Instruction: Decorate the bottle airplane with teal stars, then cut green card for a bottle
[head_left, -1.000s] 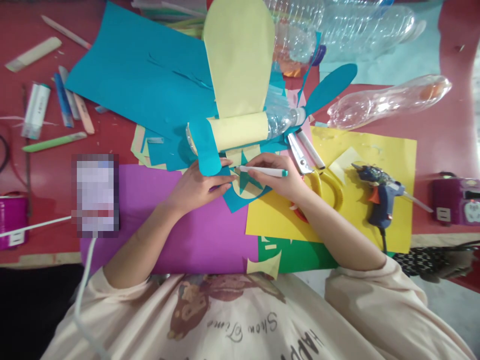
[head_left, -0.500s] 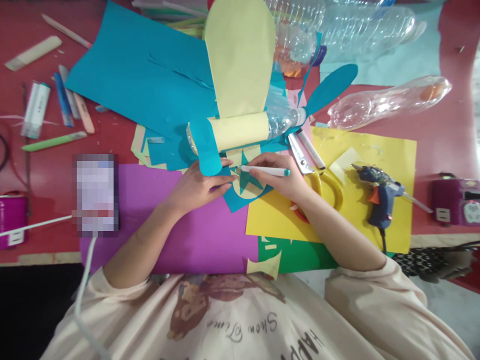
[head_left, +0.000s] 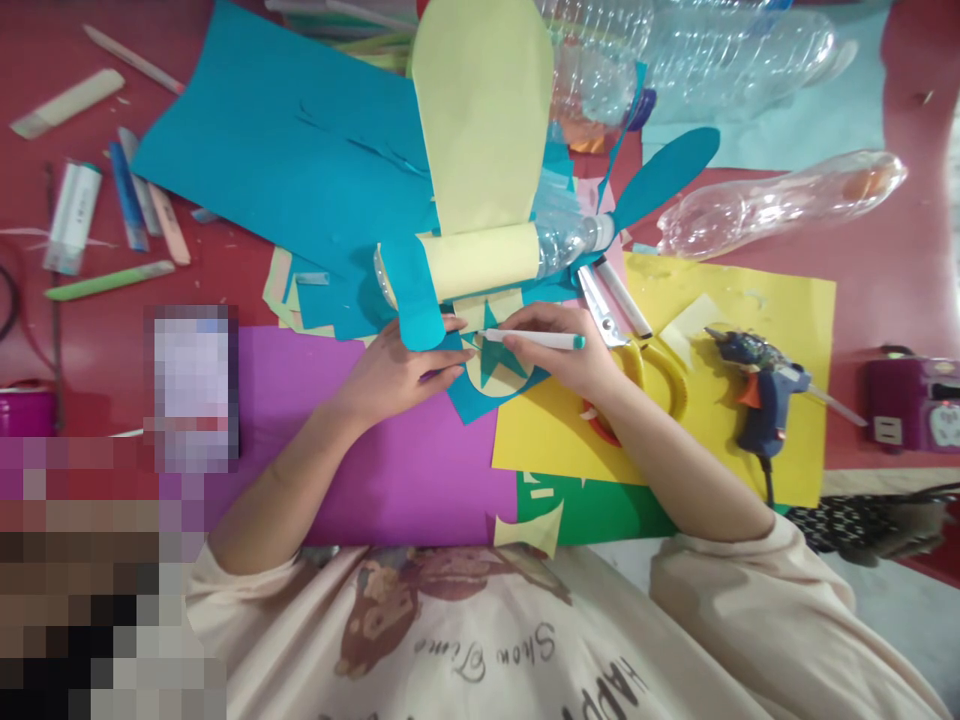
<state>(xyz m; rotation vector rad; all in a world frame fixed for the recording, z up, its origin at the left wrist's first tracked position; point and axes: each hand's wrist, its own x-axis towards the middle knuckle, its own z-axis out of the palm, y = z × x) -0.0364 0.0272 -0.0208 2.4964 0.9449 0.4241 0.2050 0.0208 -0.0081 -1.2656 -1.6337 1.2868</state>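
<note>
My right hand [head_left: 574, 350] is closed around a white marker [head_left: 540, 340] with a teal end, its tip at the left side of a teal star [head_left: 493, 352]. The star lies on a pale yellow paper circle [head_left: 491, 387], which rests on a blue paper scrap [head_left: 466, 408]. My left hand [head_left: 401, 370] lies with fingers stretched out at the circle's left edge. Just above my hands is a plastic bottle [head_left: 562, 246] wrapped in pale yellow paper, with a blue paper strip [head_left: 421, 315] hanging over its left end, partly over my left fingers.
Yellow-handled scissors [head_left: 664, 375] lie by my right wrist, and a glue gun [head_left: 765, 395] sits on yellow paper [head_left: 802, 310]. Purple paper [head_left: 405, 480] spreads under my left arm. A phone [head_left: 191, 385] lies left. Clear bottles [head_left: 780, 205] occupy the upper right.
The marker and my right hand have shifted slightly to the right. My left hand stays in place. A blurred-out area now covers the lower left corner.
</note>
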